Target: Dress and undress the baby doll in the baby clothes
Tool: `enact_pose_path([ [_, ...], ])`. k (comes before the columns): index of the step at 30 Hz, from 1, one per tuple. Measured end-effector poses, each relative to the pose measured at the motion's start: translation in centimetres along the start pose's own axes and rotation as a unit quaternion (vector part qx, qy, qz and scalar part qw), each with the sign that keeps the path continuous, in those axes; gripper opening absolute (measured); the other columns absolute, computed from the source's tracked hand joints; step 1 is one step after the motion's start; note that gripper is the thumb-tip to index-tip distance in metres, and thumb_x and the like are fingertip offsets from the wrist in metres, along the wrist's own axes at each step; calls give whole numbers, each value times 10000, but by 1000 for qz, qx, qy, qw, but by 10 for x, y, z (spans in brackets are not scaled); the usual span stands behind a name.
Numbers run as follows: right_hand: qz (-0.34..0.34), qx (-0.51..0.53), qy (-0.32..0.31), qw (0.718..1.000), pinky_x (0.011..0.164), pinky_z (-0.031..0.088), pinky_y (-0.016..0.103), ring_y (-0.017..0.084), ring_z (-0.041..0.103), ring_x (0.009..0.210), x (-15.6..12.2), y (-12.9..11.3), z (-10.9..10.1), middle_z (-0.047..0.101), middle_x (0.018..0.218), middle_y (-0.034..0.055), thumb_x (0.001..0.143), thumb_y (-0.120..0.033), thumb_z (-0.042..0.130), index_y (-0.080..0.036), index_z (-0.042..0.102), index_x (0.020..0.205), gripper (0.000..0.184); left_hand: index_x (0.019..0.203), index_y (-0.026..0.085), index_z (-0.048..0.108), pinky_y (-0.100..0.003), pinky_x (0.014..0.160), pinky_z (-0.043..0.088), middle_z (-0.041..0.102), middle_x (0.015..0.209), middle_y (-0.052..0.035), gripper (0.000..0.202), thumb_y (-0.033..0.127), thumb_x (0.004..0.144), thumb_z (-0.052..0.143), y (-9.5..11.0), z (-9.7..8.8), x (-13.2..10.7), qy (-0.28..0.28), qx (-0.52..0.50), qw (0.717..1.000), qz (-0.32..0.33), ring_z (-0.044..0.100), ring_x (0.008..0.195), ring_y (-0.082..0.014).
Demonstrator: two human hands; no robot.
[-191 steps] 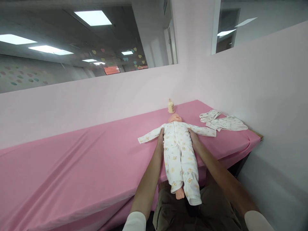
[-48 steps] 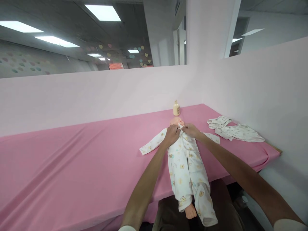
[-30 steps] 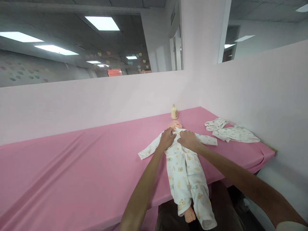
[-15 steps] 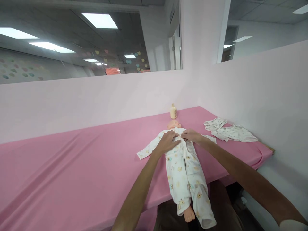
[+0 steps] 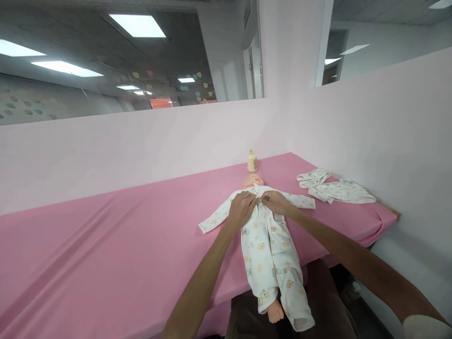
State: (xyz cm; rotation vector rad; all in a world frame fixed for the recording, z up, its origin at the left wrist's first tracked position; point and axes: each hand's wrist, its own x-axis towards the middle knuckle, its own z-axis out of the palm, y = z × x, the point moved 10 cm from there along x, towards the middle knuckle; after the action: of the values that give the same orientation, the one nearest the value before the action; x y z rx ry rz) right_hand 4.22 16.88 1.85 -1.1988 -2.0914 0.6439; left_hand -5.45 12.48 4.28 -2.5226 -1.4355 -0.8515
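Note:
A baby doll point(image 5: 253, 180) lies on its back on the pink-covered table, its head toward the wall. It is dressed in white pyjamas point(image 5: 261, 247) printed with small bears, the sleeves spread out to both sides. One bare foot shows at the near end, past the table edge; the other trouser leg hangs with no foot visible. On the doll's chest, my left hand point(image 5: 243, 207) pinches the front of the pyjama top. My right hand point(image 5: 274, 201) grips the cloth right beside it, fingers closed at the front opening. Whatever fastener lies between my fingertips is hidden.
Behind the doll's head stands a cream pump bottle point(image 5: 252, 161). Folded white printed clothes point(image 5: 339, 190) lie at the table's right side. The pink sheet point(image 5: 123, 254) has long creases on the left. Walls with windows border the back and right.
My fingers have closed more tightly at the chest opening, the left hand now curled more. The view has shifted slightly; the doll lies as before.

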Motion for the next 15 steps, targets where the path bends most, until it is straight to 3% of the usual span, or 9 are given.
enact_pose_path([
  [3, 18, 21, 19, 999, 574, 334, 227, 118, 506, 636, -4, 3, -8, 597, 685, -19, 757, -231, 472, -189, 549, 671, 124, 740, 203, 506, -308, 773, 386, 632, 849, -43, 294, 305, 967, 350, -17, -12, -4, 36, -28, 996, -78, 551, 827, -179],
  [6, 81, 44, 60, 994, 527, 304, 227, 110, 465, 591, -8, 27, -29, 543, 633, -36, 731, -261, 481, -194, 508, 645, 112, 661, 205, 410, -294, 648, 354, 587, 735, -25, 284, 301, 925, 372, -48, -23, -16, 39, -20, 981, -187, 512, 693, -167],
  [11, 215, 74, 139, 964, 507, 283, 235, 100, 407, 553, -25, 102, -74, 448, 571, -42, 698, -274, 494, -201, 423, 589, 149, 626, 209, 357, -293, 600, 319, 568, 675, -33, 262, 301, 872, 369, -114, -48, -52, 34, 30, 936, -349, 520, 661, -192],
  [15, 280, 61, 161, 944, 497, 286, 249, 100, 372, 512, -46, 159, -98, 402, 541, -36, 742, -277, 450, -215, 367, 572, 199, 674, 205, 451, -328, 657, 374, 634, 828, -101, 182, 307, 819, 409, -169, -51, -85, -40, 92, 889, -447, 603, 840, -288],
])
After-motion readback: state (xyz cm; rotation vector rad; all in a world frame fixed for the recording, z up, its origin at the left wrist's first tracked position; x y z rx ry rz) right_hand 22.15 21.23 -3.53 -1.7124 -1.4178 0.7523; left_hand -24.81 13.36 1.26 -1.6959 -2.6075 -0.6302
